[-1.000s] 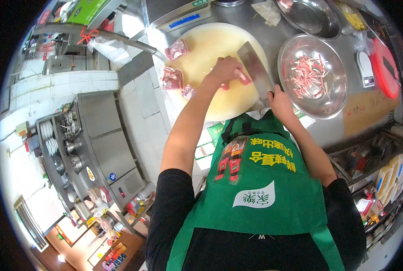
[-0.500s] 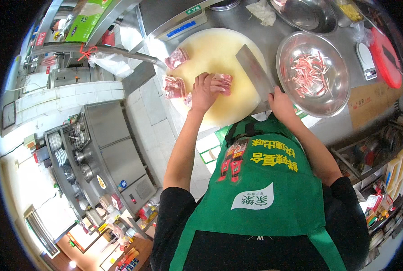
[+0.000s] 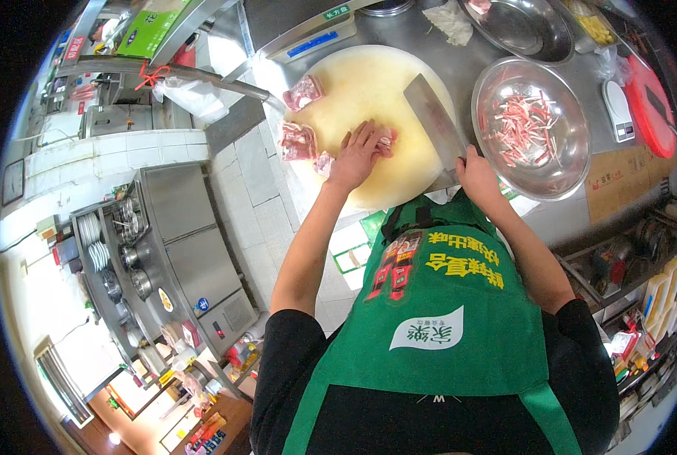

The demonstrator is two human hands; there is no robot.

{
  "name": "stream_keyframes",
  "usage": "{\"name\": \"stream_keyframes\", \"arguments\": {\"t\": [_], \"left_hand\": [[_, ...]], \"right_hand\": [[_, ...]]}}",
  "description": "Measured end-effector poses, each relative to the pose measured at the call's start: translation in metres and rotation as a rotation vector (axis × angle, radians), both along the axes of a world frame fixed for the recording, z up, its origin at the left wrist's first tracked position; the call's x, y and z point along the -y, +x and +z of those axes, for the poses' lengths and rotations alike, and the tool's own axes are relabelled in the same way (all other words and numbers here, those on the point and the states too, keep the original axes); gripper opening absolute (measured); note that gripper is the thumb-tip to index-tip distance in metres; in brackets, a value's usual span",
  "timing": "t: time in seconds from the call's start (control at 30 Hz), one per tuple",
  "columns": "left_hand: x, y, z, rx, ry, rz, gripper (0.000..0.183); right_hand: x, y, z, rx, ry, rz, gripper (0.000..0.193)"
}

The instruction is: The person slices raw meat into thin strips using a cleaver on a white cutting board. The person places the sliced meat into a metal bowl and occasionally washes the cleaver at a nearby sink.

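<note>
The left hand (image 3: 359, 155) lies over meat (image 3: 386, 142) on the board (image 3: 353, 72); whether it grips cannot be told. The right hand (image 3: 479, 178) grasps a cleaver (image 3: 432, 115), its blade between the hands. Three chunks (image 3: 299, 142) lie left of the left hand; a bowl (image 3: 568, 163) of strips (image 3: 522, 125) sits just beyond the right.

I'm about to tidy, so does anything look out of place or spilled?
A crumpled pale cloth or paper lies loose on the metal counter beside the upper steel bowl, looking stray among the food prep. I see no clear spill.
</note>
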State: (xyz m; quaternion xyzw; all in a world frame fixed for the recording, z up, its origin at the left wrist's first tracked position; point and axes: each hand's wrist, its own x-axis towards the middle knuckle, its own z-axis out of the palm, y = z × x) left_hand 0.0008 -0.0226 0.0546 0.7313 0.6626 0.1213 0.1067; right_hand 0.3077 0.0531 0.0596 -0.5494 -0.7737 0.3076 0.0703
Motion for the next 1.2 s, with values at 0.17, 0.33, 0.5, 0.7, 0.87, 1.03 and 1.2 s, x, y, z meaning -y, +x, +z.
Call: {"name": "stream_keyframes", "arguments": {"t": [0.17, 0.33, 0.5, 0.7, 0.87, 1.03, 1.2], "left_hand": [[0.027, -0.012, 0.019, 0.118, 0.007, 0.206, 0.063], [0.084, -0.028, 0.047, -0.008, -0.07, 0.241, 0.066], [0.08, -0.044, 0.037, -0.06, -0.12, 0.179, 0.058], [0.108, -0.05, 0.015, 0.065, 0.237, 0.137, 0.053], [0.115, -0.034, -0.007, 0.546, 0.351, 0.536, 0.052], [0.087, -0.021, -0.008, 1.216, 0.492, 0.812, 0.054], [0.012, -0.032, 0.035, 0.561, 0.458, 0.481, 0.05]], "right_hand": [[-0.001, 0.003, -0.005, -0.016, 0.019, 0.008, 0.028], [0.002, 0.0, 0.0, -0.018, 0.022, 0.001, 0.027], [0.0, -0.001, 0.01, -0.028, 0.019, 0.019, 0.027], [0.001, 0.0, 0.001, -0.043, 0.044, -0.002, 0.029], [0.006, -0.002, 0.002, -0.01, 0.032, 0.012, 0.029], [0.004, 0.0, 0.0, -0.005, 0.029, -0.013, 0.029], [0.005, -0.002, 0.012, 0.013, 0.001, -0.018, 0.027]]}}
